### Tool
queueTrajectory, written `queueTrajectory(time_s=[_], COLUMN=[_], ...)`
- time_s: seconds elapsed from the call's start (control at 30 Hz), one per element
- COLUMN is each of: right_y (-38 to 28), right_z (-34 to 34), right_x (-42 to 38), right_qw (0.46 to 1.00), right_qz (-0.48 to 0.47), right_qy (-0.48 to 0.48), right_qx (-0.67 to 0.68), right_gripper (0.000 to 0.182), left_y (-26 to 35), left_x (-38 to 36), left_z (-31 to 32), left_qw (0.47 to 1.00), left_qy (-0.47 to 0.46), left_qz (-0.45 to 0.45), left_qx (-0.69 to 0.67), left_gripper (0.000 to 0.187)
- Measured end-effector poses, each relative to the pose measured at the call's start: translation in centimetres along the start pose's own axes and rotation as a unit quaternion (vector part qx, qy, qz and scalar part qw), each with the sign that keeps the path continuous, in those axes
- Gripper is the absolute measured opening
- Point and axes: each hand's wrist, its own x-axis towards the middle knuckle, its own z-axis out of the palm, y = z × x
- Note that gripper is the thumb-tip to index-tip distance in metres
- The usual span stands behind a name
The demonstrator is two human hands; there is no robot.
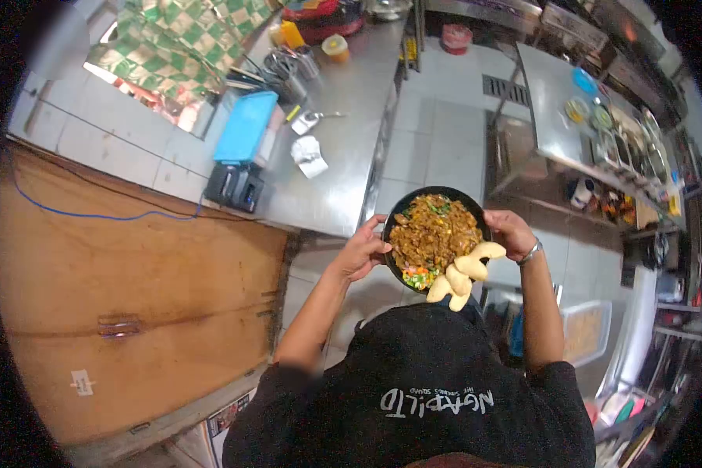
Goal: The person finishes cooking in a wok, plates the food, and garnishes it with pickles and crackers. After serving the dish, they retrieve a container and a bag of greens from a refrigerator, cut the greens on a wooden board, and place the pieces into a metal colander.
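Closest to me, the person's L hand (364, 251) and R hand (513, 234) were both curled round opp. sides of a black bowl (437, 190), each gripping its rim, holding it up in front of the black shirt (429, 374). Bowl was v. full: a brown chopped mix (437, 230) w/ green bits heaped across most of it, some diced veg (420, 278) (orange, green & pale) at the near edge, plus pale crackers (458, 279) overhanging the rim on the R-hand side. Lower R, a clear bin (604, 331) held sth yellowish-brown; couldn't tell what. On the steel counter (351, 132) to the L stood a blue-lidded box (246, 129), contents hidden, and, further along, a small yellowish tub (335, 49). Across the aisle, metal pans (610, 150) sat on the R table (550, 109) near a blue dish (584, 80). Farthest off, a red tub (456, 39) stood on the floor.
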Motion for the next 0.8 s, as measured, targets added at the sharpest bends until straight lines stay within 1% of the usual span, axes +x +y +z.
queueTrajectory(time_s=[0.07, 0.1, 0.13, 0.17, 0.2, 0.23, 0.3, 0.33, 0.37, 0.4, 0.43, 0.47, 0.5, 0.53, 0.57, 0.6, 0.63, 0.67, 0.7, 0.73, 0.77, 0.8], right_y=[0.7, 2.9, 3.7, 5.9, 6.2, 6.4, 7.5, 7.4, 7.0, 8.0, 10.8, 10.2, 8.8, 8.3, 9.2, 10.1, 10.8, 10.1, 9.9, 8.4, 8.4, 9.2], right_z=[0.9, -0.9, -0.8, -0.5, 0.7, 1.6, 2.2, 2.6, 2.8, 1.7, -0.6, 0.0, 1.1, 1.7, 1.1, 1.0, 1.2, 1.7, 2.5, 4.0, 3.3, 2.4], right_x=[0.0, 1.2, 1.3, -0.8, -1.0, -1.2, -0.5, -0.4, -0.4, -2.0, -0.1, -0.4, -1.3, -1.9, -0.9, -0.5, -2.0, -2.0, -2.0, -2.7, -2.4, -2.3], right_qw=[0.999, 0.997, 0.994, 0.991, 0.988, 0.985, 0.977, 0.976, 0.973, 0.97, 0.96, 0.961, 0.961, 0.956, 0.957, 0.958, 0.961, 0.958, 0.954, 0.95, 0.949, 0.95], right_qz=[-0.035, -0.065, -0.086, -0.094, -0.111, -0.129, -0.146, -0.162, -0.181, -0.194, -0.226, -0.219, -0.219, -0.227, -0.219, -0.217, -0.195, -0.196, -0.199, -0.206, -0.212, -0.23], right_qy=[0.017, 0.043, 0.059, 0.097, 0.105, 0.114, 0.123, 0.112, 0.102, 0.117, 0.146, 0.141, 0.143, 0.172, 0.16, 0.158, 0.166, 0.178, 0.19, 0.191, 0.188, 0.188], right_qx=[0.023, 0.024, 0.011, 0.02, 0.028, 0.034, 0.097, 0.097, 0.096, 0.091, 0.083, 0.087, 0.095, 0.068, 0.1, 0.105, 0.104, 0.109, 0.116, 0.138, 0.137, 0.1], right_gripper=[0.024, 0.021, 0.02, 0.02, 0.02, 0.02, 0.023, 0.024, 0.025, 0.026, 0.031, 0.033, 0.036, 0.039, 0.036, 0.034, 0.032, 0.03, 0.027, 0.027, 0.027, 0.028], left_y=[0.4, 0.4, 0.4, -0.5, 0.4, 0.6, 1.6, 2.4, 3.5, 3.1, 3.9, 5.0, 6.7, 8.7, 11.0, 13.6, 14.8, 18.1, 21.9, 24.2, 26.9, 29.0], left_x=[1.1, 1.8, 2.9, 3.1, 2.8, 3.2, 4.4, 4.9, 5.3, 5.4, 5.8, 5.9, 6.2, 6.1, 6.2, 6.0, 5.9, 5.5, 5.5, 4.2, 3.1, 2.4], left_z=[-1.0, -1.8, -2.9, -3.1, -2.5, -2.8, -3.8, -4.1, -4.2, -3.4, -4.3, -5.2, -5.5, -6.2, -7.9, -9.7, -12.1, -13.9, -16.3, -15.3, -13.7, -14.1], left_qw=[0.999, 0.998, 0.998, 0.994, 0.996, 0.996, 0.99, 0.989, 0.987, 0.983, 0.985, 0.984, 0.981, 0.978, 0.976, 0.968, 0.959, 0.948, 0.933, 0.919, 0.893, 0.88], left_qy=[-0.047, -0.049, -0.068, -0.087, -0.061, -0.065, -0.086, -0.092, -0.114, -0.149, -0.126, -0.111, -0.063, -0.046, -0.022, -0.01, -0.007, 0.026, -0.049, 0.027, 0.101, 0.102], left_qz=[0.011, 0.025, -0.004, -0.067, -0.066, -0.059, -0.05, -0.04, -0.037, -0.043, 0.007, 0.055, 0.107, 0.151, 0.19, 0.24, 0.271, 0.307, 0.344, 0.393, 0.436, 0.463], left_qx=[0.015, 0.023, 0.011, 0.0, 0.027, 0.033, 0.103, 0.112, 0.105, 0.096, 0.115, 0.13, 0.149, 0.134, 0.105, 0.078, 0.087, 0.079, 0.099, 0.025, -0.047, -0.026], left_gripper=[0.054, 0.054, 0.061, 0.068, 0.069, 0.069, 0.065, 0.065, 0.06, 0.056, 0.059, 0.063, 0.067, 0.065, 0.062, 0.059, 0.058, 0.055, 0.052, 0.052, 0.051, 0.051])
